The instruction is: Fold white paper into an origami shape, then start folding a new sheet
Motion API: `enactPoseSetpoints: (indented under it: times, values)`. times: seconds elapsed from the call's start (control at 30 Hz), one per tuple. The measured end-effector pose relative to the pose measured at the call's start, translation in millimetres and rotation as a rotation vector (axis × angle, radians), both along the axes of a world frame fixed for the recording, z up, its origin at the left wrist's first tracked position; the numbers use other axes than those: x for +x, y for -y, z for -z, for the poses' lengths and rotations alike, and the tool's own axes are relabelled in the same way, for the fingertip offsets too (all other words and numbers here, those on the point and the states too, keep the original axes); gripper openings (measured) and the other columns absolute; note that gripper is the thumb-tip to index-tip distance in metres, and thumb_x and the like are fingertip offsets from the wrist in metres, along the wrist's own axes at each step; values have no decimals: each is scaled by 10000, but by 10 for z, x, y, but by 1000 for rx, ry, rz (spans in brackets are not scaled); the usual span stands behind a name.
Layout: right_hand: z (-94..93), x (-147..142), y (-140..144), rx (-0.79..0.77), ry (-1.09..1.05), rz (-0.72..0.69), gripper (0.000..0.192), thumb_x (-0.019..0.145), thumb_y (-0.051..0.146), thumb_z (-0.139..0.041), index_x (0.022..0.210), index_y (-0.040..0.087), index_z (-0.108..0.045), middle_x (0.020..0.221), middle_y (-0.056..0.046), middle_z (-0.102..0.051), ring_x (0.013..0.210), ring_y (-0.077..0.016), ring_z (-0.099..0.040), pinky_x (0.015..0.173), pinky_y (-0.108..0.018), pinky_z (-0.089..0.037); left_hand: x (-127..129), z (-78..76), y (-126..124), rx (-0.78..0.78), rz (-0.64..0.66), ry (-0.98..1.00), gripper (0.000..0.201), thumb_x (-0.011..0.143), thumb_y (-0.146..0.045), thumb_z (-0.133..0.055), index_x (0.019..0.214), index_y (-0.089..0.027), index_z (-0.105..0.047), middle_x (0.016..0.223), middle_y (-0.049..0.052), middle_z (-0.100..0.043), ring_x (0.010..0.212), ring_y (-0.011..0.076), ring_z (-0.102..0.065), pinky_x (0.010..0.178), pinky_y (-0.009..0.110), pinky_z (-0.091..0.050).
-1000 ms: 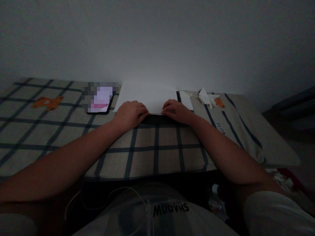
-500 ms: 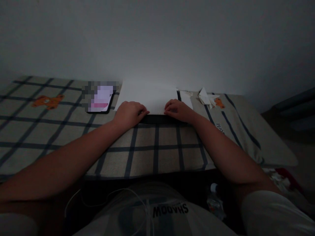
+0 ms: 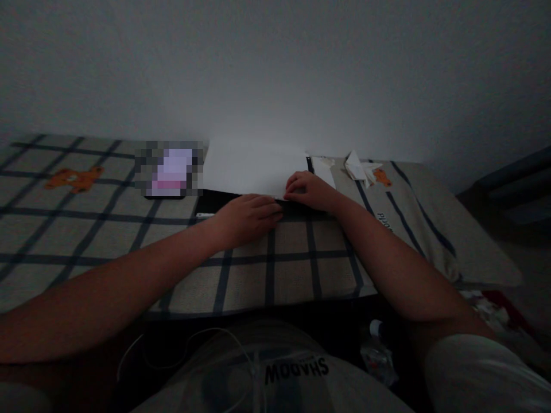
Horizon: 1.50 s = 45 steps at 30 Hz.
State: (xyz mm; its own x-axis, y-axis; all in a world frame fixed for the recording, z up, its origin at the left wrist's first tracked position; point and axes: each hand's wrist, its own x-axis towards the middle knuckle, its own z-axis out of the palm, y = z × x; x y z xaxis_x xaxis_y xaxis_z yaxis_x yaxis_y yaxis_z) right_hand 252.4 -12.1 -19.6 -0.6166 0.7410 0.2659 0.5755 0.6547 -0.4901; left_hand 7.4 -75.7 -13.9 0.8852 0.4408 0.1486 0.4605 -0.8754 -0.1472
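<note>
A white sheet of paper (image 3: 252,169) lies on a dark board (image 3: 210,202) on the checked cloth, close to the wall. My right hand (image 3: 309,190) pinches the paper's near right corner. My left hand (image 3: 249,215) rests flat, fingers together, on the board just below the paper's near edge, pointing towards my right hand. The room is dim.
A phone (image 3: 169,172) with a lit, blurred screen lies left of the paper. Folded white paper pieces (image 3: 359,166) sit to the right near the wall. The checked cloth (image 3: 107,229) covers the table. A plastic bottle (image 3: 379,350) stands below the table's front edge.
My left hand has left the paper's near left part and slid right and nearer, onto the dark board. The right hand stays on the corner. The view shifted slightly right.
</note>
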Motion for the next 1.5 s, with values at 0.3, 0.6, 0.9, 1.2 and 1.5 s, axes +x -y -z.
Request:
enactPoseSetpoints:
  times: [0.3, 0.6, 0.9, 1.2, 1.5]
  values:
    - [-18, 20, -3, -15, -9, -14, 149, 849, 319, -690, 788, 194, -743, 946, -61, -685, 926, -191, -598, 891, -372, -451, 106, 87, 103, -64, -160, -6, 666, 993, -556, -342, 1487, -114, -410, 1541, 158, -426, 1436, 283, -379, 1195, 397, -246]
    - [-109, 157, 6, -56, 76, 35, 207, 871, 330, -652, 735, 186, -714, 857, -59, -668, 813, -172, -602, 762, -317, -467, 47, 92, 28, -108, -115, -18, 716, 996, -575, -313, 1511, -79, -359, 1568, 168, -378, 1450, 283, -349, 1209, 391, -200]
    - [-217, 311, -8, -167, 158, 15, 205, 877, 344, -633, 779, 185, -717, 911, -64, -696, 823, -176, -619, 769, -310, -468, 50, 80, 10, -123, -111, -10, 714, 997, -565, -326, 1513, -72, -347, 1570, 165, -374, 1440, 287, -348, 1200, 372, -207]
    - [-204, 286, -14, -224, 183, 83, 194, 857, 352, -639, 778, 181, -683, 881, -61, -670, 814, -171, -594, 744, -290, -448, 74, 70, 31, -107, -113, -3, 726, 1002, -573, -291, 1502, -51, -354, 1537, 170, -415, 1390, 279, -388, 1169, 364, -251]
    - [-203, 265, -26, -181, 221, 71, 191, 866, 329, -634, 789, 162, -687, 879, -64, -659, 819, -159, -580, 760, -279, -427, 404, -141, 118, -7, -220, -50, 677, 993, -589, -304, 1371, -71, -523, 1242, 170, -608, 1093, 285, -541, 916, 369, -432]
